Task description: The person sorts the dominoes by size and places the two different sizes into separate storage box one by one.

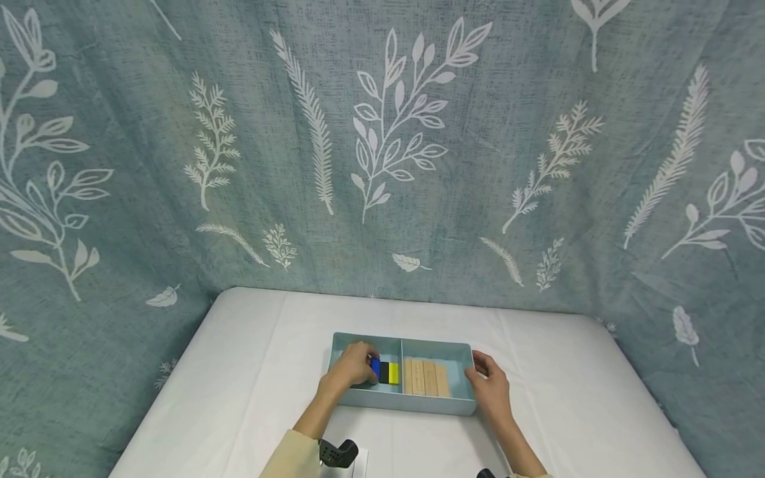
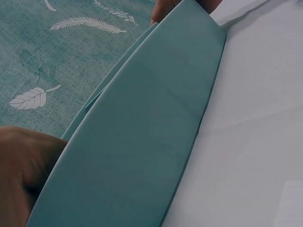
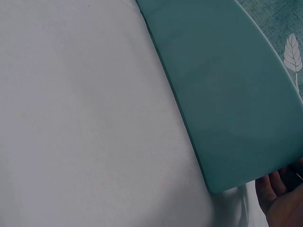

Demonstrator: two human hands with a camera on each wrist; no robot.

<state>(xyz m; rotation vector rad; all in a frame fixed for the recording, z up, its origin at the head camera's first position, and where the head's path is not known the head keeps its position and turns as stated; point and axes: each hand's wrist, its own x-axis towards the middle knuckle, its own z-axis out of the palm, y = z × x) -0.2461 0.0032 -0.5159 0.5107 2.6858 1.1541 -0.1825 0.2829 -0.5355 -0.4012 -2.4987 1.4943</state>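
Note:
A light teal two-compartment box lies on the white table. My left hand reaches into its left compartment, thumb and fingers about a blue block. Beside that block stand a black block and a yellow block. Several wooden blocks fill part of the right compartment. My right hand holds the box's right end wall at the rim. In the left wrist view, the box's front wall hides the left fingertips. The right wrist view shows the right fingers against the box's end.
A white cloth covers the table. A patterned teal curtain hangs behind it and along the sides. Near the left sleeve, a white flat item lies at the table's front, partly hidden by a black wrist device.

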